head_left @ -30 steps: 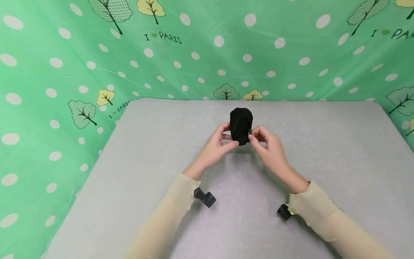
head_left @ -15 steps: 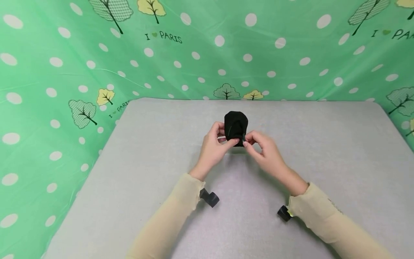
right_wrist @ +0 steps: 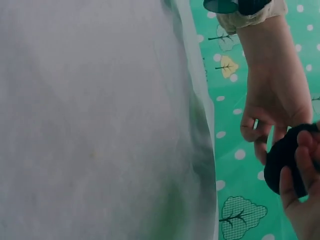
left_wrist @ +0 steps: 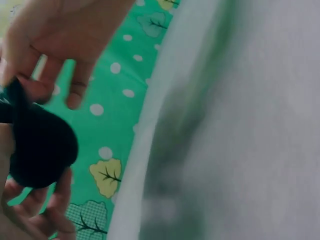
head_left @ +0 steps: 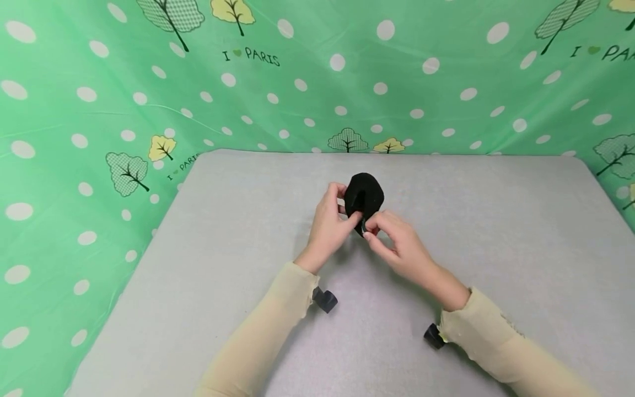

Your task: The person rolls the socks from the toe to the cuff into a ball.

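Note:
A small black fabric pouch (head_left: pixel 369 190) is held above the table in the head view, a dark fold or opening facing the person. My left hand (head_left: pixel 328 223) grips its left side, fingers behind and the thumb at the opening's lower end. With thumb and forefinger my right hand (head_left: pixel 404 248) pinches a thin dark piece at the lower rim; whether it is a zip or a strap I cannot tell. In the left wrist view the pouch (left_wrist: pixel 45 150) looks rounded, partly cut off. The right wrist view has the pouch (right_wrist: pixel 280 167) between both hands.
The grey tabletop (head_left: pixel 248 220) stretches around the hands. Behind and to the left hangs a green cloth (head_left: pixel 307 71) with white dots and trees. Dark wrist cameras stick out from the cream sleeves, the left camera (head_left: pixel 326 300) and the right camera (head_left: pixel 434 336).
The pouch has come lower and tilted, its bottom nearer the person. The right hand has moved left and down along the rim, still pinching. The left thumb has shifted toward the opening.

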